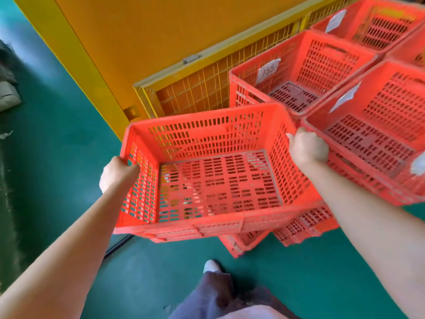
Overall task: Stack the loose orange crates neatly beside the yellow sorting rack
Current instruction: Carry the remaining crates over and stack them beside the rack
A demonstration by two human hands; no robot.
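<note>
green painted floor (pixel 57 157) runs under a yellow wire-mesh sorting rack (pixel 202 88) by an orange wall. both hands carry an empty orange slotted plastic crate (pixel 211 176) above the floor, just in front of the rack: left hand (pixel 117 172) curled over its left rim, right hand (pixel 308 148) clenched on its right rim. more orange crates (pixel 368 125) sit stacked at right, one labelled 155.

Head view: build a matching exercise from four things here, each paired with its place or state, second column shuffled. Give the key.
1. held crate
2. crate tagged 155
3. white shoe
4. yellow rack

A. on the green floor, near the bottom edge
B. wire-mesh front, behind everything else
C. gripped by left hand and right hand
D. bears a paper label, next to the mesh

Pairs: 1-C, 2-D, 3-A, 4-B
</note>
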